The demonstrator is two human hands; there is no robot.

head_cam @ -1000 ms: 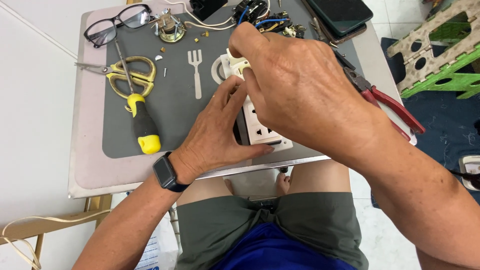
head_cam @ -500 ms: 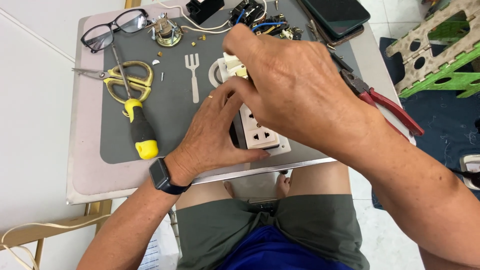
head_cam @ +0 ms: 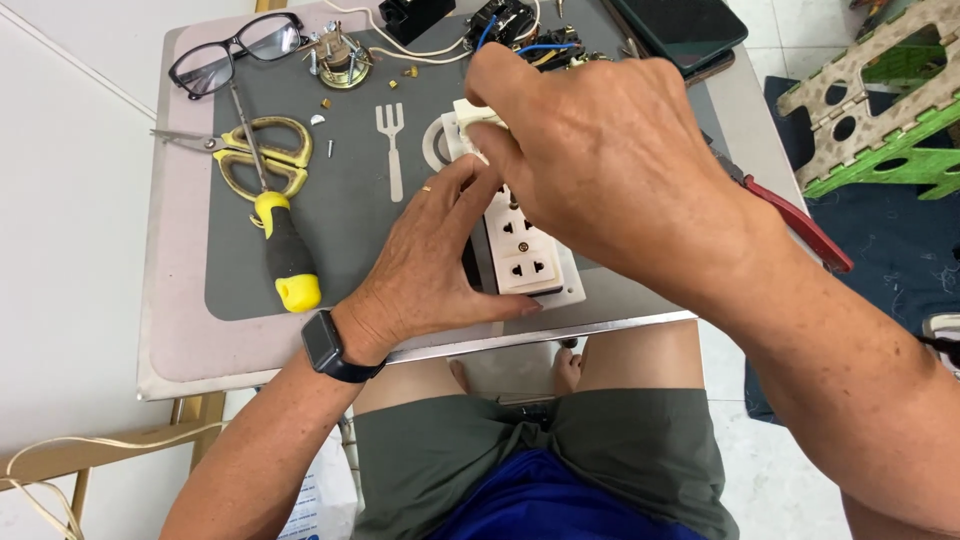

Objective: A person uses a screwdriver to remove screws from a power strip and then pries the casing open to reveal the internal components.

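While the left hand (head_cam: pixel 430 270) lies spread on the white socket strip (head_cam: pixel 527 255) at the table's (head_cam: pixel 180 350) near edge (evidently steadying it), the right hand's (head_cam: pixel 600 170) grip pinches its cream far-end piece (head_cam: pixel 468 122).

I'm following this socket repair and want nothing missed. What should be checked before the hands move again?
1. Socket strip steadied: ok, left hand presses its side.
2. Right hand grip on the small cream part: ok, fingers pinch it.
3. Part seated on the strip: cannot tell, the hand hides it.
4. Screwdriver within reach: ok, lying left on the mat.
5. Loose screws kept safe: not ok, scattered.
6. Strip well on the table: not ok, near the front edge.
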